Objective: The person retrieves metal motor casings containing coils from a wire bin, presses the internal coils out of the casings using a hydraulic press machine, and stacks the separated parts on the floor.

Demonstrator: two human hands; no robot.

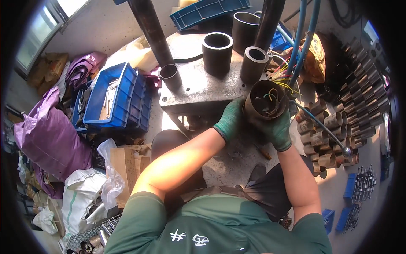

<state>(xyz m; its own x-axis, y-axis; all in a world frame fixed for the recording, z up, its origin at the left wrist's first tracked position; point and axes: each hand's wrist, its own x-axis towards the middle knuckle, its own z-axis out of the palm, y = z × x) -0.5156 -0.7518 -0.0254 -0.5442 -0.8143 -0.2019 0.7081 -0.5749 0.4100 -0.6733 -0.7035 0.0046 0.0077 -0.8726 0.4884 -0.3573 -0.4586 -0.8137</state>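
Brown metal tube is held by L hand & R hand, fingers wrapped, nr bench front-R corner; best kept level.

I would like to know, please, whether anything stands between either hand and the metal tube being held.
Only the green gloves; nothing else visible does. The left hand is against the left side of the metal tube, and the right hand is at its lower right, partly hidden.
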